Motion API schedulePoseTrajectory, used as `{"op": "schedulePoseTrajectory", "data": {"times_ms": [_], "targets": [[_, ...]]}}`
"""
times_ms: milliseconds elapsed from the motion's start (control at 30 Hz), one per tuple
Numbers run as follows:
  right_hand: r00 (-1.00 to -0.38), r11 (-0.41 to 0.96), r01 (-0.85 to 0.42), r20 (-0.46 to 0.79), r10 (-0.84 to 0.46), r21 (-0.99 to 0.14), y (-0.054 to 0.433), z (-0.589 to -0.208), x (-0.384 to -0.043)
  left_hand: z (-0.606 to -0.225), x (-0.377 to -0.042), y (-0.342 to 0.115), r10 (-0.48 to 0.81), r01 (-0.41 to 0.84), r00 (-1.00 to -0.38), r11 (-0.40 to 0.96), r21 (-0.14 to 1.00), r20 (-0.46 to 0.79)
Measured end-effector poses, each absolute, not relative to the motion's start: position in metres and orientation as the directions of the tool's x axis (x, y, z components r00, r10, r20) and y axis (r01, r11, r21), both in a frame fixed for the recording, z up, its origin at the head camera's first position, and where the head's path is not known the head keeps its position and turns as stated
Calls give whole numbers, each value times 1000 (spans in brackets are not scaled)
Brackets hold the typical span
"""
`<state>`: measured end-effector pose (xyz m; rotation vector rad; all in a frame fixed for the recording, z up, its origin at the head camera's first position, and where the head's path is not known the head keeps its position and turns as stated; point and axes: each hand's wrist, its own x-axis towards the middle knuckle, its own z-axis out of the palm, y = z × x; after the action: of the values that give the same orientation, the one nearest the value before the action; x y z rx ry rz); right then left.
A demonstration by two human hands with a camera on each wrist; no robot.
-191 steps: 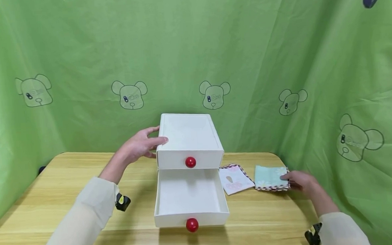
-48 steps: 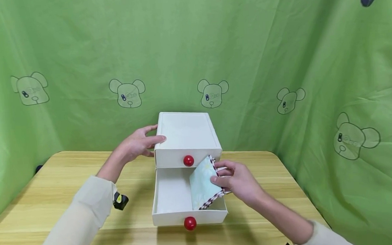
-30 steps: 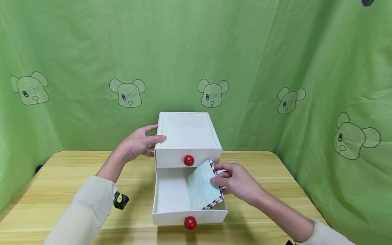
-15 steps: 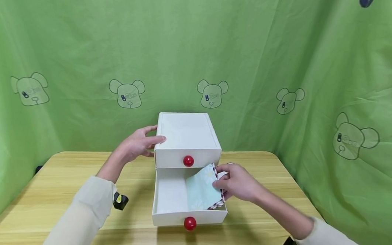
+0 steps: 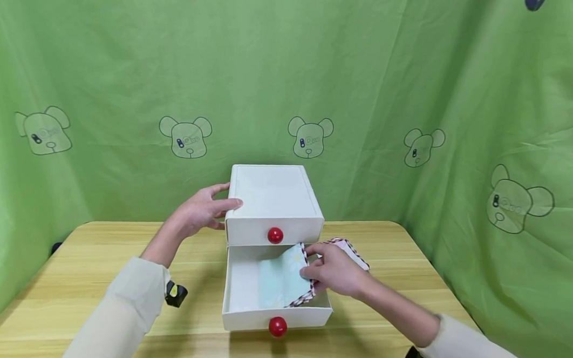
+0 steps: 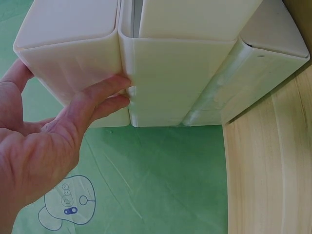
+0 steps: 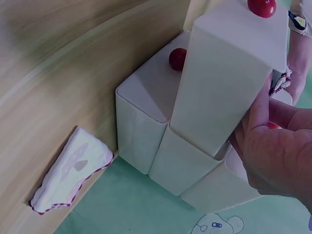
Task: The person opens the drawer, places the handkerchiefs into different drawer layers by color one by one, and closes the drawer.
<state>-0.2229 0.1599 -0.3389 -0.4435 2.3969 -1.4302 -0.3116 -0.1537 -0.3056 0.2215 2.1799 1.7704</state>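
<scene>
A light blue folded handkerchief with a dark-and-white striped edging lies tilted in the pulled-out white drawer. My right hand pinches its striped right edge between thumb and fingers. In the right wrist view the drawer wall hides most of the handkerchief, leaving a bit of edging visible. My left hand rests on the left side of the white drawer cabinet, thumb on its top. The left wrist view shows straight fingers touching the cabinet's side.
A pinkish-white folded handkerchief lies on the wooden table, right of the cabinet. Red round knobs mark the drawer fronts, one being the upper knob. A green curtain hangs close behind and along the sides.
The right hand took the blue handkerchief from the table's right side into the drawer. Lately hand and handkerchief shifted left, lower, uncovering the pinkish-white handkerchief. The left hand stays in place.
</scene>
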Motion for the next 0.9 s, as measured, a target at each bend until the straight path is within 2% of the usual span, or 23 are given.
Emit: {"op": "schedulePoseTrajectory", "data": {"times_ms": [333,900], "targets": [[-923,505,-110,-101,-372,-856,148,-344,-223,-305,-312,-154,322,-70,-936,225,972,-142],[-907,582,-122,-148,-394,-804,144,-340,-223,-306,-312,-155,326,-76,-934,221,972,-148]]}}
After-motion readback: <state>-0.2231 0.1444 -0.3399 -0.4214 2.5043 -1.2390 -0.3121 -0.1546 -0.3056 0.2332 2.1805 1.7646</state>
